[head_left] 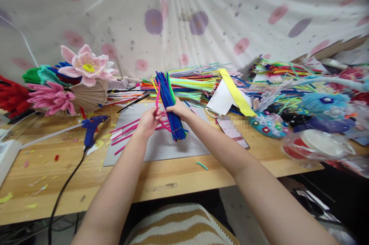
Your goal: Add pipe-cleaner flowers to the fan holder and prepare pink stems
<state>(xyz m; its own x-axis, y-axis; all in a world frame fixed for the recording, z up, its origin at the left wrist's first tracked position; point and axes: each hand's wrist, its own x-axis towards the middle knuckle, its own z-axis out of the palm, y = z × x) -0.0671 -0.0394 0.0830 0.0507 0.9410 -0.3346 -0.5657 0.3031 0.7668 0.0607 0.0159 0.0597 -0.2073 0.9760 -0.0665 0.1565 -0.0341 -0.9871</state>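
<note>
My right hand point(178, 110) is wrapped round a thick bundle of blue pipe cleaners point(172, 116), held tilted above the grey mat point(152, 153). A few green and purple stems show along the bundle's edges. To its left, my left hand point(150, 121) is closed on pink pipe cleaners point(158, 97), one of which rises beside the bundle while others stick out towards its lower part. Several loose magenta pipe cleaners point(123, 137) lie on the mat, partly behind my left hand.
A blue glue gun point(91, 129) lies at left, its cord running off the front edge. Fuzzy flowers point(86, 66) stand behind it. More pipe cleaner bundles point(190, 85) lie at the back. Right of the mat are a phone point(232, 133), a yellow strip point(235, 91) and a lidded cup point(313, 145).
</note>
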